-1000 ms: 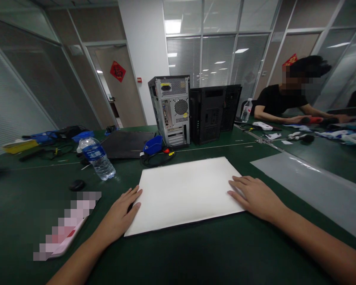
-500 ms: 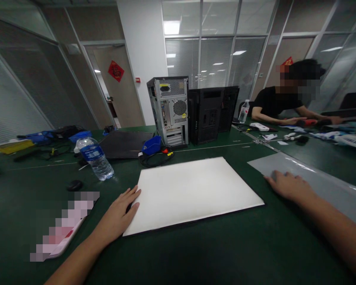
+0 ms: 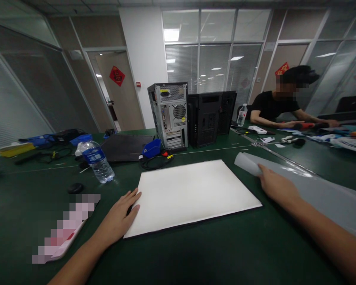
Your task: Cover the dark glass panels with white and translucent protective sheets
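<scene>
A flat white panel with a thin dark edge lies on the green table in front of me. My left hand rests on its left edge, fingers stretched and a little spread over the white surface. To the right is a large translucent plastic sheet. My right hand grips the sheet by its near-left edge, and the corner beyond my fingers curls up off the table. The fingertips on the sheet are partly hidden by the hand itself.
Left of the panel are a water bottle, a small black round object and a blurred-out pink item. Behind stand a computer case, black cases and a blue tray. A person sits at the far right.
My right hand has gone from lying flat on the plastic sheet to gripping it, shifting slightly left. The sheet's corner has lifted and curled. My left hand stays on the panel.
</scene>
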{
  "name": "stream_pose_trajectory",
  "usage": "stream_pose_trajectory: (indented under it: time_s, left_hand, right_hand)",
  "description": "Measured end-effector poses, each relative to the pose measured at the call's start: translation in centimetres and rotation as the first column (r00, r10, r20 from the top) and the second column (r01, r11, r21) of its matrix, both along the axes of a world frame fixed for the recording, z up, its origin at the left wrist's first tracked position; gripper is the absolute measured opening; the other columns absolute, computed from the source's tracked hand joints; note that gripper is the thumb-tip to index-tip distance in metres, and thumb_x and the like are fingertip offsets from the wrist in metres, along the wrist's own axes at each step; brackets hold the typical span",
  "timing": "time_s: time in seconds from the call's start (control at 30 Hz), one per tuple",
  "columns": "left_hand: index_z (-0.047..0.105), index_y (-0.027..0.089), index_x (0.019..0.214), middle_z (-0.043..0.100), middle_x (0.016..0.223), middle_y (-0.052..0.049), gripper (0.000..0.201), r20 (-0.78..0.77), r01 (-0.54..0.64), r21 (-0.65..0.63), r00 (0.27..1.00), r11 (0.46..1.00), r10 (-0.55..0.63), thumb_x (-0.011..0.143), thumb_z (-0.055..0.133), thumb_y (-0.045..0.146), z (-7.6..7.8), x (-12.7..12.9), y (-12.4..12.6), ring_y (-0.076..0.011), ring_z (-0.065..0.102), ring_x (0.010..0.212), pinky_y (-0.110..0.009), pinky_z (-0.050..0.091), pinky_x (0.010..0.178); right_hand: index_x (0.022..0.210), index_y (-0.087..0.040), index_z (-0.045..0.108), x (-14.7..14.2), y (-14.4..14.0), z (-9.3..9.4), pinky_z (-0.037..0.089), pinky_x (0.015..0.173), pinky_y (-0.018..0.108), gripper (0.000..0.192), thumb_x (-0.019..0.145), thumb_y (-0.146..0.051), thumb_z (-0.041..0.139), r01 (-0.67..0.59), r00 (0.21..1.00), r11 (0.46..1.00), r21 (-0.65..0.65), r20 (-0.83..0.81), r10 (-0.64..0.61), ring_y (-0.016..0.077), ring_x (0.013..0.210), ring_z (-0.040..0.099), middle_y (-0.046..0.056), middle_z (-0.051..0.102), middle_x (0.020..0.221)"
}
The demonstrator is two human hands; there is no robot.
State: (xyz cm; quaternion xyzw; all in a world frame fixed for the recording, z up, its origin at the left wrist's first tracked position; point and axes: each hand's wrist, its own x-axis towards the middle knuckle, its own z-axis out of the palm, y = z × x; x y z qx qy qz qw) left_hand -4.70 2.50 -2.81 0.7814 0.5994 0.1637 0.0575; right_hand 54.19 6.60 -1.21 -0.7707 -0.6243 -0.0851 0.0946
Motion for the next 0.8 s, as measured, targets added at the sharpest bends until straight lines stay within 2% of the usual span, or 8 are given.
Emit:
stream_pose_trajectory:
  time_s: [0.07,0.13,0.23,0.3,0.47,0.63,0.73,0.8]
  left_hand:
    - [0.052,0.018,0.150,0.045,0.159,-0.010,0.060,0.004,-0.002,0.009,1.000,1.000,0.002,0.102,0.039,0.051,0.1,0.0,0.0,-0.0310,0.039,0.149,-0.055,0.029,0.123]
    - [0.052,0.017,0.150,0.045,0.159,-0.010,0.060,0.000,-0.003,0.004,1.000,1.000,0.003,0.102,0.039,0.051,0.2,0.1,-0.1,-0.0310,0.039,0.149,-0.055,0.029,0.123]
    - [0.052,0.016,0.150,0.044,0.160,-0.010,0.061,-0.009,-0.007,-0.009,1.000,1.000,0.007,0.102,0.038,0.051,0.3,0.2,-0.1,-0.0308,0.037,0.150,-0.055,0.027,0.123]
    - [0.051,0.018,0.150,0.044,0.160,-0.010,0.061,-0.010,-0.012,-0.012,1.000,1.000,0.012,0.102,0.038,0.052,0.3,0.2,0.0,-0.0309,0.037,0.150,-0.056,0.028,0.123]
    - [0.054,0.019,0.149,0.046,0.158,-0.009,0.057,0.004,0.000,0.015,1.000,1.000,0.000,0.102,0.041,0.049,0.0,0.1,0.2,-0.0308,0.040,0.148,-0.056,0.030,0.122]
    - [0.054,0.020,0.149,0.047,0.158,-0.008,0.058,0.011,-0.008,0.013,1.000,1.000,0.008,0.101,0.043,0.050,0.0,0.3,0.2,-0.0312,0.041,0.148,-0.055,0.030,0.122]
    - [0.052,0.020,0.150,0.046,0.159,-0.008,0.059,0.006,-0.019,-0.002,1.000,1.000,0.019,0.101,0.042,0.051,0.0,0.4,0.3,-0.0309,0.039,0.149,-0.055,0.029,0.123]
    - [0.051,0.020,0.151,0.044,0.160,-0.008,0.060,0.002,-0.016,-0.011,1.000,1.000,0.016,0.101,0.040,0.052,0.0,0.3,0.3,-0.0307,0.038,0.149,-0.056,0.028,0.123]
  right_hand:
    - [0.158,-0.014,0.035,-1.8,-0.4,0.4,0.054,0.093,0.056,0.060,0.103,-0.038,0.031,-0.074,0.997,0.996,0.049,-0.012,0.075,0.0386,0.113,0.066,0.022,0.057,0.143]
    - [0.158,-0.016,0.035,-4.0,-0.8,0.4,0.053,0.098,0.055,0.061,0.103,-0.040,0.033,-0.224,0.974,0.971,0.078,-0.019,0.226,0.0367,0.119,0.064,0.019,0.055,0.147]
    - [0.157,-0.019,0.039,-7.4,-1.8,0.1,0.048,0.108,0.053,0.059,0.103,-0.041,0.037,-0.498,0.865,0.864,0.071,-0.039,0.501,0.0316,0.127,0.059,0.015,0.054,0.149]
    - [0.157,-0.021,0.040,-9.3,-2.6,0.0,0.045,0.113,0.052,0.057,0.103,-0.041,0.039,-0.619,0.782,0.784,0.045,-0.065,0.620,0.0287,0.133,0.055,0.011,0.052,0.152]
    - [0.159,-0.026,0.037,-11.8,-4.2,0.3,0.037,0.119,0.054,0.058,0.105,-0.047,0.042,-0.748,0.659,0.664,-0.020,-0.141,0.738,0.0279,0.146,0.040,0.006,0.040,0.160]
    - [0.159,-0.033,0.037,-10.6,-3.8,0.4,0.034,0.122,0.051,0.056,0.105,-0.043,0.045,-0.841,0.533,0.541,-0.018,-0.197,0.823,0.0248,0.148,0.036,0.002,0.040,0.161]
    - [0.150,-0.033,0.052,-8.5,-2.5,0.6,0.036,0.120,0.050,0.046,0.104,-0.038,0.045,-0.845,0.526,0.534,0.039,-0.121,0.842,0.0231,0.144,0.044,0.001,0.049,0.155]
    - [0.139,-0.028,0.063,-6.7,-1.5,0.8,0.040,0.117,0.051,0.042,0.104,-0.036,0.042,-0.786,0.615,0.614,0.071,-0.016,0.789,0.0254,0.138,0.051,0.005,0.057,0.148]
